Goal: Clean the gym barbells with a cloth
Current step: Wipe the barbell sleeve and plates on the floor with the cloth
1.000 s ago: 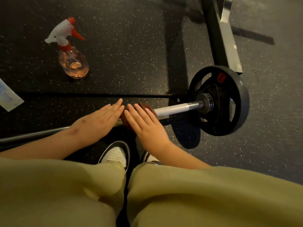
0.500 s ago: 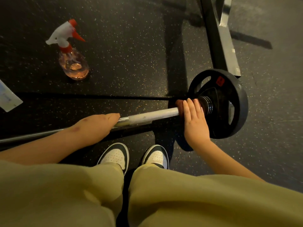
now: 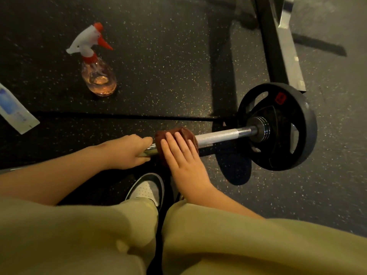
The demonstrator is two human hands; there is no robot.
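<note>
Head view, looking down past tan trousers (image 3: 218, 245) to a dark speckled floor (image 3: 168, 56).

- Barbell (image 3: 216, 135): lies across the floor, running from lower left to right. Knurled silver section is bare between the cloth and the collar; a smooth chrome stretch shows between the two hands.
- Plate (image 3: 278, 126): black, with cut-out grips and a small red label, mounted on the bar's right end, standing on edge on the floor.
- Cloth (image 3: 184, 133): dark reddish-brown, wrapped over the bar near mid-frame, just right of the left hand.
- Right hand (image 3: 184, 155): laid flat over the cloth, fingers extended and together, pressing it on the bar; palm-down hold rather than a closed fist.
- Left hand (image 3: 127, 151): closed around the bar, just beside the cloth; fingers curl under out of sight.
- Spray bottle (image 3: 97, 72): clear, pinkish liquid low inside, white and red trigger head; upright on the floor, well apart from the bar, upper left.
- Packet (image 3: 15, 114): white and blue, flat at the left edge, partly cut off.
- Rack (image 3: 278, 46): black and metal upright, upper right, its foot just behind the plate.
- Shoe (image 3: 147, 189): white toe, dark rim, below the hands.
</note>
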